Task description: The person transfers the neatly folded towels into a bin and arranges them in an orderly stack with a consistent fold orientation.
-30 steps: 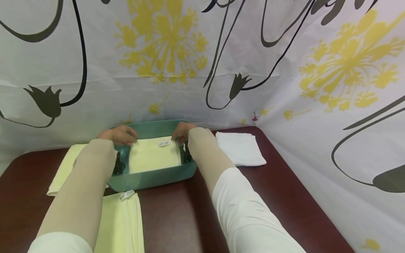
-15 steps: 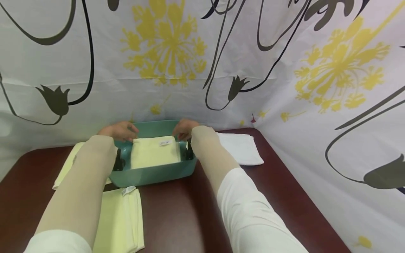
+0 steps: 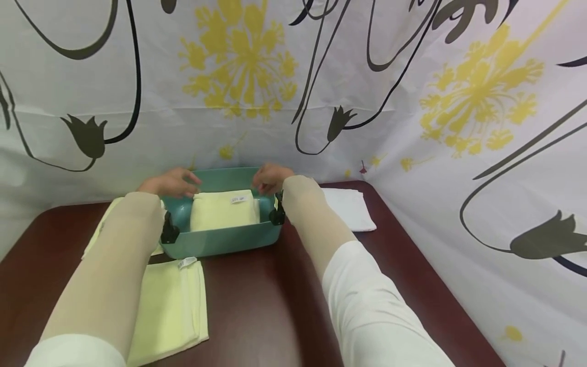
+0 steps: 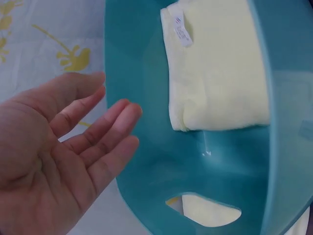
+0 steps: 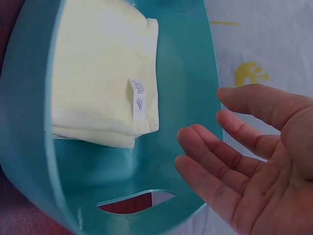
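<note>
A folded pale yellow towel (image 3: 223, 210) with a small white label lies inside a teal plastic basket (image 3: 224, 243). In the left wrist view my left hand (image 4: 73, 142) hovers at the basket's far rim, fingers loosely bent and apart from the towel (image 4: 220, 68). My right hand (image 5: 254, 156) is over the same rim at the other end, its fingers relaxed with nothing between them. In the right wrist view the label (image 5: 138, 100) shows at the towel's edge. A cut-out handle (image 5: 134, 201) opens in the basket's end wall.
Another folded yellow towel (image 3: 171, 306) lies on the dark red table (image 3: 247, 295) in front of the basket. More yellow cloth (image 3: 102, 224) lies left, partly behind my left arm. A folded white towel (image 3: 350, 209) lies right. A flower-patterned curtain (image 3: 293, 102) hangs behind.
Both hands have lifted slightly off the towel, the right fingers drawing away from its corner. The towel stays in the basket. The head view has shifted slightly.
</note>
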